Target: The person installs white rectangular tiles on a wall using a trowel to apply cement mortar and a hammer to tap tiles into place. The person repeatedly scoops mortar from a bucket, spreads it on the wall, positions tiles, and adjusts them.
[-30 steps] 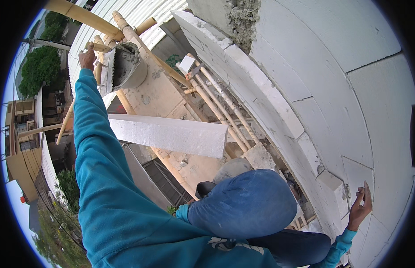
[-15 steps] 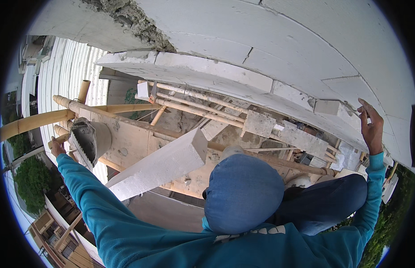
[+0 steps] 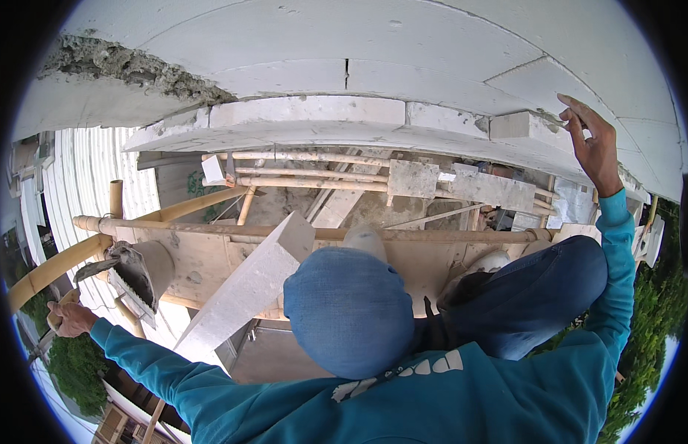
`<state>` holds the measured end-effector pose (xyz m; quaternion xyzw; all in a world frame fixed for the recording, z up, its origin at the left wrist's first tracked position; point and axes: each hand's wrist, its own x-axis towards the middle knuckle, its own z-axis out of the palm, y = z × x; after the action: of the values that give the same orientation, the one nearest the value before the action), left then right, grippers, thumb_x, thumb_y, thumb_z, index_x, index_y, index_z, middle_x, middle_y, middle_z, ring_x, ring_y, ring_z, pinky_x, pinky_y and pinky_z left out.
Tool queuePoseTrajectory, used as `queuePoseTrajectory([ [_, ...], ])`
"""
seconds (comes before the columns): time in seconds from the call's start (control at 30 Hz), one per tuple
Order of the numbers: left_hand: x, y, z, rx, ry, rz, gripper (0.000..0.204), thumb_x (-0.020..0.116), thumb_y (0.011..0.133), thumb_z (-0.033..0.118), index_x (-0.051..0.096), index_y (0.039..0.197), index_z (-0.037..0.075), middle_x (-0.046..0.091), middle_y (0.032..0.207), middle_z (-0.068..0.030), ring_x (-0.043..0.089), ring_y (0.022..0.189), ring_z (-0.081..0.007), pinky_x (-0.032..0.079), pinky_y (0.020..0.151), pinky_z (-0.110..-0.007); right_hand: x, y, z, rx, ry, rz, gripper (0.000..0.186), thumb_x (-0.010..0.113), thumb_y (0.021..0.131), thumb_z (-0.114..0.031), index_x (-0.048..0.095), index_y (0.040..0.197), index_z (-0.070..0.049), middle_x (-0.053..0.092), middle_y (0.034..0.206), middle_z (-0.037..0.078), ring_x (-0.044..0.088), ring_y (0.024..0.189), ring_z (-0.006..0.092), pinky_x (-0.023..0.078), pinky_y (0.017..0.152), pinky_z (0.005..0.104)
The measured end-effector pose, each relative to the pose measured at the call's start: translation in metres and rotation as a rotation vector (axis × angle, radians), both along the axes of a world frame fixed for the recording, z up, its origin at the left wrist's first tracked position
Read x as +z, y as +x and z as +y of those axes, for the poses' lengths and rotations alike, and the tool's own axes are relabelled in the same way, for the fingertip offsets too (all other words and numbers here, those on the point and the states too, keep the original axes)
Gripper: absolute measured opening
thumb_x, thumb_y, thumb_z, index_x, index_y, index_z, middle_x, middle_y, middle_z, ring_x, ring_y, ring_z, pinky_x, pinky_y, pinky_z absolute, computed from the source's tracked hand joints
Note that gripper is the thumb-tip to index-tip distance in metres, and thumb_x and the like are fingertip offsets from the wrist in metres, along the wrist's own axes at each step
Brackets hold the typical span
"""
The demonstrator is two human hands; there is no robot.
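- Grey trowel (image 3: 95, 270) now emerges at the bucket (image 3: 159, 268) rim, apparently mortar-loaded; left hand (image 3: 76, 320) wraps its handle (image 3: 68, 298).
- Right hand (image 3: 595, 146), seemingly empty, parts fingers beside white wall (image 3: 433, 37).

White corrugated roofing (image 3: 78, 177) spreads at the left, a green tree (image 3: 78, 370) lower down. Bamboo poles (image 3: 322, 157) run side by side across the middle, a grey board (image 3: 414, 177) lying over them. Foliage (image 3: 658, 311) fills the lower right edge.
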<state>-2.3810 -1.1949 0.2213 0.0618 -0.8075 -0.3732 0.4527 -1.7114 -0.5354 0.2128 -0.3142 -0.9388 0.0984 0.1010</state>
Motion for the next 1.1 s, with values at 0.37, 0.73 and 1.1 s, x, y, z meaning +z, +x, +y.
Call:
queuePoseTrajectory([
  [0.37, 0.064, 0.103, 0.108, -0.772, 0.082, -0.051, 0.035, 0.063, 0.094, 0.018, 0.057, 0.119, -0.007, 0.06, 0.115, -0.0171, 0.061, 0.11, -0.0259, 0.055, 0.091, -0.037, -0.016, -0.001, 0.001, 0.041, -0.117, 0.012, 0.026, 0.056, 0.095, -0.01, 0.066, 0.119, -0.008, 0.07, 0.09, 0.015, 0.069, 0.079, 0.0254, 0.056, 0.072, 0.0343],
  [0.73, -0.011, 0.298, 0.373, -1.756, -0.35, -0.752, 0.036, 0.076, 0.081, 0.013, 0.063, 0.114, 0.004, 0.064, 0.112, -0.0098, 0.061, 0.104, -0.0234, 0.048, 0.091, -0.034, -0.106, -0.007, -0.056, 0.127, -0.8, -0.152, 0.026, 0.057, 0.09, -0.023, 0.069, 0.099, -0.002, 0.069, 0.077, 0.016, 0.067, 0.066, 0.0233, 0.052, 0.065, 0.0333],
  [1.1, -0.068, 0.476, 0.484, -2.704, -1.055, 0.241, 0.053, 0.074, 0.068, 0.009, 0.06, 0.117, 0.019, 0.052, 0.116, -0.0065, 0.057, 0.109, -0.0277, 0.051, 0.092, -0.042, -0.094, 0.015, -0.147, -0.46, -2.121, 0.955, 0.061, 0.038, 0.101, -0.052, 0.047, 0.131, 0.0, 0.057, 0.126, 0.015, 0.06, 0.112, 0.0239, 0.053, 0.09, 0.0387],
])
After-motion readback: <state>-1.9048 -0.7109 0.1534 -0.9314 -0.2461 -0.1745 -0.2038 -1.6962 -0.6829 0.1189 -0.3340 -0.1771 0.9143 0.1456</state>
